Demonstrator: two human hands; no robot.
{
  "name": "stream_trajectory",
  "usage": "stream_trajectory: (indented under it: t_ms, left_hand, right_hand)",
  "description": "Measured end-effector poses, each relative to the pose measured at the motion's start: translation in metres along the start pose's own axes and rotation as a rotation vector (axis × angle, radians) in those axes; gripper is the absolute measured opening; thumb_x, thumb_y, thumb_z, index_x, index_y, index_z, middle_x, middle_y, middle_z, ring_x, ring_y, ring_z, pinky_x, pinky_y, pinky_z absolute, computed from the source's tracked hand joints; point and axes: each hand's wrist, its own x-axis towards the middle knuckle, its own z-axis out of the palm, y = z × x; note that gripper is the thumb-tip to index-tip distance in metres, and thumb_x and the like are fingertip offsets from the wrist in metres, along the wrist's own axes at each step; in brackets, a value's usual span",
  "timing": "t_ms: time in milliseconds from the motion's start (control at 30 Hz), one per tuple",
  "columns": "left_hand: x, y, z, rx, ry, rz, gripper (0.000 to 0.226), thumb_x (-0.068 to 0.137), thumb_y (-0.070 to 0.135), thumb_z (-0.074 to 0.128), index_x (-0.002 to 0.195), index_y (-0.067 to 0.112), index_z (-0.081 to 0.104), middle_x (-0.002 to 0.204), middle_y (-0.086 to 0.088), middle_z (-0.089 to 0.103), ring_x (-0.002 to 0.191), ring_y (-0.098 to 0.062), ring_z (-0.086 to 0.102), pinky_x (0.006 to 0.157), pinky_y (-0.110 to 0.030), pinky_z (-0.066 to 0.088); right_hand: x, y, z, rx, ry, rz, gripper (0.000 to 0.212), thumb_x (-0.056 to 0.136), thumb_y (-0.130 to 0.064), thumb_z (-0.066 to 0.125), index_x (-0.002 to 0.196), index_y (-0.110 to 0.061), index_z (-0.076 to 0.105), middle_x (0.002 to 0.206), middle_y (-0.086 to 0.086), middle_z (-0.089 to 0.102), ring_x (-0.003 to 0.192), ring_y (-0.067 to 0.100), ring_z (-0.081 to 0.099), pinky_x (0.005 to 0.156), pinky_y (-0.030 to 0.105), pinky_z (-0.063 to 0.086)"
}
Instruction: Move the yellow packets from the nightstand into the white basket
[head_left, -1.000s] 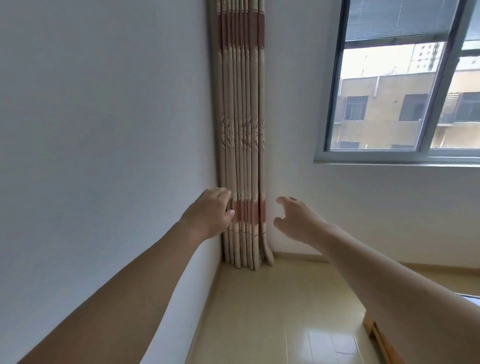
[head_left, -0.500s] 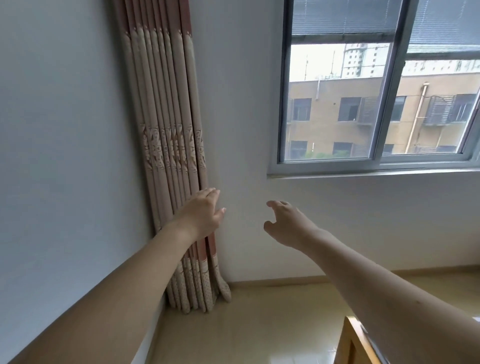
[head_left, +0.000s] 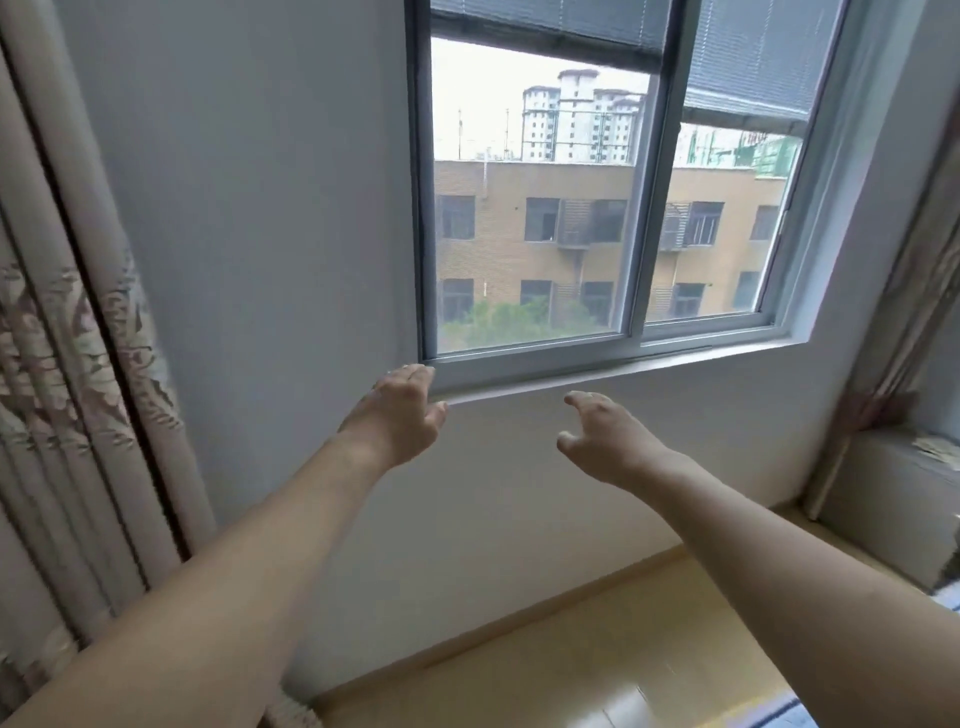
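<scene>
Both my arms stretch out in front of me towards a white wall under a window. My left hand (head_left: 397, 415) is held out with relaxed fingers and holds nothing. My right hand (head_left: 605, 439) is also held out, fingers loosely spread, and holds nothing. No yellow packets, nightstand or white basket are in view.
A window (head_left: 597, 208) with a grey frame and sill fills the upper middle. A patterned curtain (head_left: 67, 364) hangs at the left, another curtain (head_left: 914, 312) at the right. A pale wooden floor (head_left: 571, 649) lies below. A low grey ledge (head_left: 893, 483) stands at the right.
The view has swung to the right: the left curtain has slid to the frame's edge and the window has come to the middle. Both hands stay outstretched and hold nothing.
</scene>
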Motion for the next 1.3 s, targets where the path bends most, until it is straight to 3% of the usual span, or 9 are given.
stream_trajectory:
  t_ms: [267, 400, 733, 1067, 1300]
  left_hand:
    - [0.185, 0.056, 0.121, -0.049, -0.108, 0.282, 0.061, 0.101, 0.033, 0.045, 0.153, 0.008, 0.026, 0.159, -0.007, 0.025, 0.148, -0.019, 0.018, 0.119, -0.028, 0.009]
    - [0.291, 0.084, 0.17, -0.086, -0.126, 0.351, 0.062, 0.099, 0.035, 0.047, 0.152, 0.009, 0.028, 0.158, -0.006, 0.029, 0.146, -0.022, 0.024, 0.118, -0.032, 0.018]
    - [0.502, 0.175, 0.27, -0.073, -0.136, 0.597, 0.059, 0.098, 0.036, 0.047, 0.149, 0.01, 0.033, 0.153, -0.007, 0.037, 0.14, -0.024, 0.034, 0.118, -0.035, 0.025]
    - [0.68, 0.319, 0.396, -0.203, -0.186, 0.846, 0.047, 0.098, 0.033, 0.048, 0.136, 0.006, 0.045, 0.142, -0.009, 0.047, 0.13, -0.029, 0.044, 0.106, -0.033, 0.032]
    - [0.785, 0.441, 0.474, -0.315, -0.25, 0.929, 0.04, 0.096, 0.029, 0.048, 0.127, 0.005, 0.05, 0.137, -0.008, 0.05, 0.125, -0.029, 0.047, 0.096, -0.035, 0.04]
  right_hand:
    - [0.152, 0.102, 0.014, -0.012, 0.017, 0.18, 0.052, 0.093, -0.024, 0.05, 0.141, -0.007, 0.04, 0.147, 0.008, 0.041, 0.136, 0.023, 0.037, 0.109, 0.031, 0.031]
    - [0.229, 0.165, 0.011, 0.0, 0.069, 0.258, 0.047, 0.092, -0.025, 0.05, 0.135, -0.007, 0.045, 0.144, 0.008, 0.043, 0.133, 0.023, 0.04, 0.106, 0.032, 0.035]
    - [0.368, 0.313, -0.016, 0.042, 0.129, 0.49, 0.062, 0.092, -0.027, 0.049, 0.15, -0.014, 0.031, 0.154, 0.007, 0.032, 0.141, 0.022, 0.032, 0.111, 0.031, 0.029]
    - [0.489, 0.487, -0.054, -0.012, 0.25, 0.716, 0.062, 0.091, -0.026, 0.053, 0.149, -0.014, 0.034, 0.153, 0.009, 0.034, 0.139, 0.024, 0.035, 0.11, 0.031, 0.031]
    - [0.542, 0.6, -0.089, -0.014, 0.33, 0.848, 0.058, 0.092, -0.024, 0.049, 0.147, -0.015, 0.034, 0.154, 0.003, 0.033, 0.141, 0.022, 0.031, 0.111, 0.035, 0.031]
